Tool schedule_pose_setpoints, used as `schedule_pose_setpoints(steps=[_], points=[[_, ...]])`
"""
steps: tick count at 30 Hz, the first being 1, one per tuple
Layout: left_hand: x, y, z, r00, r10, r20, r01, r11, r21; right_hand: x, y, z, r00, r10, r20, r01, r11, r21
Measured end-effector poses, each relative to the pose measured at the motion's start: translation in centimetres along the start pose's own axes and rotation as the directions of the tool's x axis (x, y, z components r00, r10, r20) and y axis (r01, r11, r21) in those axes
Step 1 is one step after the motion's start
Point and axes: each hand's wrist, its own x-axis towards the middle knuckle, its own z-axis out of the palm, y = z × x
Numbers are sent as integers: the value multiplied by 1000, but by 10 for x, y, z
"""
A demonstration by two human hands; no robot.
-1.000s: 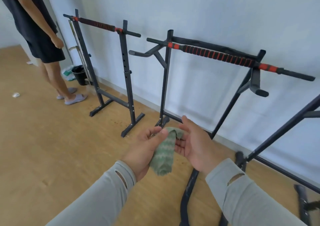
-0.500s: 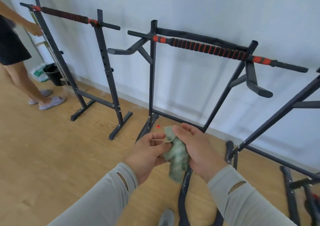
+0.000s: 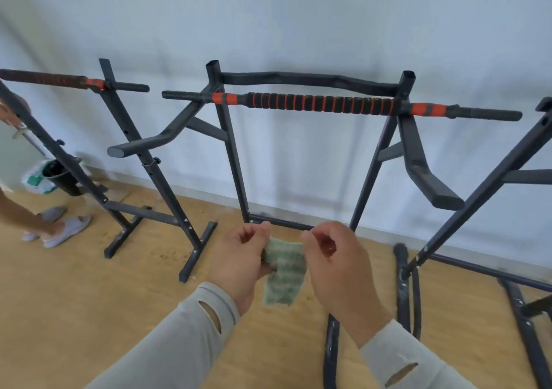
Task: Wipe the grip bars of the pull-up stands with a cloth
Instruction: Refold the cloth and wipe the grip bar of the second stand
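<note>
A small green checked cloth (image 3: 283, 272) hangs between my two hands at chest height. My left hand (image 3: 242, 260) pinches its left top corner and my right hand (image 3: 337, 269) pinches its right top corner, spreading it flat. Straight ahead stands a black pull-up stand whose grip bar (image 3: 319, 104) has black foam with red rings. The cloth is below the bar and well short of it. A second stand's grip bar (image 3: 50, 79) shows at the far left.
Another person's legs in slippers (image 3: 56, 233) and a hand stand at the left edge by the second stand. A black bucket (image 3: 62, 176) sits against the white wall. A third stand's frame (image 3: 478, 194) leans in at the right. Floor is light wood.
I have stepped closer and turned right, so the middle stand now faces me. My hands have pulled apart, opening the bunched cloth out flat.
</note>
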Motion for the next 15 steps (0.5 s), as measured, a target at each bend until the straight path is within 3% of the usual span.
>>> schedule_pose_setpoints(steps=[4, 8, 10, 12, 15], points=[[9, 9, 15, 989, 25, 144, -26, 1000, 4, 20, -2, 8, 932, 245, 269, -312, 919, 242], [27, 18, 19, 979, 33, 203, -49, 996, 74, 42, 5, 13, 902, 359, 241, -422, 852, 311], [38, 24, 19, 971, 51, 231, -75, 993, 93, 51, 8, 14, 858, 440, 264, -513, 744, 427], [51, 35, 18, 960, 101, 262, -139, 981, 132, 60, 9, 13, 815, 481, 325, -577, 613, 539], [66, 56, 14, 891, 139, 432, -303, 892, 336, 71, 2, 17, 800, 464, 380, -596, 548, 586]])
